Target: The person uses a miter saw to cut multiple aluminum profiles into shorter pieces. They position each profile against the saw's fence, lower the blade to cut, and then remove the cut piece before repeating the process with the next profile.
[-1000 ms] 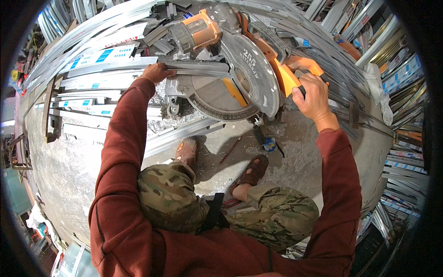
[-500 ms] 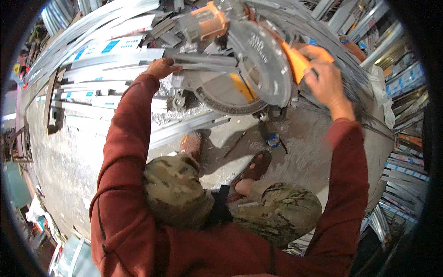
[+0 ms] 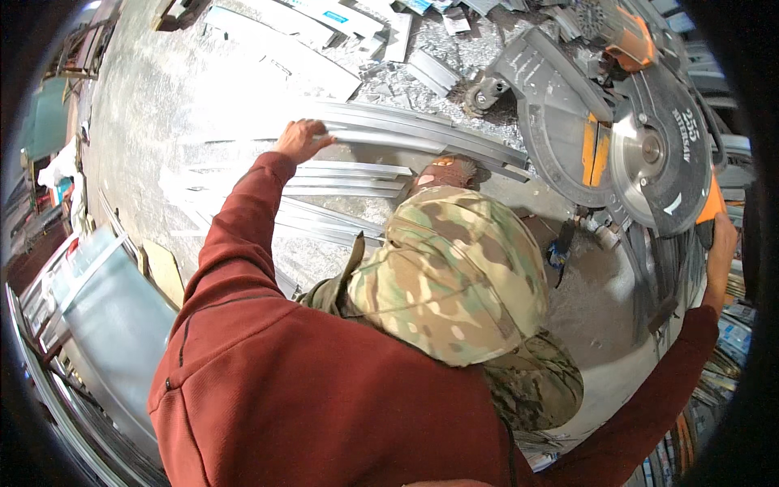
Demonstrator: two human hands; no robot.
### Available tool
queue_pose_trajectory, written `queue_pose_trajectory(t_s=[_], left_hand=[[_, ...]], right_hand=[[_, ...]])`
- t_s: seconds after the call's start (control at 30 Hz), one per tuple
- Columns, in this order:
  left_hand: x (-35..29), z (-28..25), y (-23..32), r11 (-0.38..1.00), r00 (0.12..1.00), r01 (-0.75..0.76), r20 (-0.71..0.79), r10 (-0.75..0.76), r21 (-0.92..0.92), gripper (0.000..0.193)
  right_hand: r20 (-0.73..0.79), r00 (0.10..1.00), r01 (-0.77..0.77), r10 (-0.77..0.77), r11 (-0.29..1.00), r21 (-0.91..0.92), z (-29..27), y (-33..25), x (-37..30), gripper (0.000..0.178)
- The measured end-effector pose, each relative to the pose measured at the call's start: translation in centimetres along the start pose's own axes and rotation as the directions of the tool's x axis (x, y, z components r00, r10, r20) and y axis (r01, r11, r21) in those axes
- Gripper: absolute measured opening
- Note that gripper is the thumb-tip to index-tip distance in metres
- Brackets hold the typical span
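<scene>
My left hand (image 3: 304,140) is over several long silver metal profiles (image 3: 406,126) lying on the floor. Its fingers are loosely curled with the thumb apart, and I see nothing clearly gripped in it. At the far right my right hand (image 3: 720,247) wraps round the orange handle (image 3: 712,201) of a mitre saw (image 3: 682,162). The saw's dark guard and round blade hub stand over its grey table, which has an orange insert (image 3: 596,150). No profile lies across that table. More short profiles (image 3: 349,180) rest on the floor nearer to me.
Metal offcuts (image 3: 434,71) and shavings litter the floor beside the saw. White-wrapped profiles (image 3: 280,61) lie farther off. Glass panes (image 3: 109,300) lean at the left. My sandalled foot (image 3: 445,173) is close to the profiles. Stacked lengths (image 3: 734,341) line the right edge.
My view has swung left, so the saw now sits farther right. My left hand has left the saw table, and the silver profile there is gone. My right hand stays on the handle.
</scene>
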State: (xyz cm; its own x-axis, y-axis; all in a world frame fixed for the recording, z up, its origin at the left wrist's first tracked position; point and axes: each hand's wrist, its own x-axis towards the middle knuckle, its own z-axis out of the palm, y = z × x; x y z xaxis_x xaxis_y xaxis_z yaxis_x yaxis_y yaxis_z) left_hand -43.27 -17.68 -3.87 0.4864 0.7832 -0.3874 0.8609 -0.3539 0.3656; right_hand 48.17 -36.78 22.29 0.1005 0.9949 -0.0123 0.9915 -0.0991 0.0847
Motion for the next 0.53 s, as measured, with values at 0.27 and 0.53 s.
queue_pose_trajectory(t_s=[0.27,0.53], left_hand=[[0.6,2.8,-1.3,0.982,0.970,0.171,0.163,-0.182,0.080,0.040],[8.8,8.7,7.3,0.923,0.924,-0.383,0.009,0.383,0.039,0.022]], right_hand=[[0.110,0.963,-0.268,0.247,0.928,0.258,-1.7,-0.5,-0.7,0.046],[0.133,0.961,-0.265,0.243,0.946,0.186,-2.1,3.2,-2.7,0.047]])
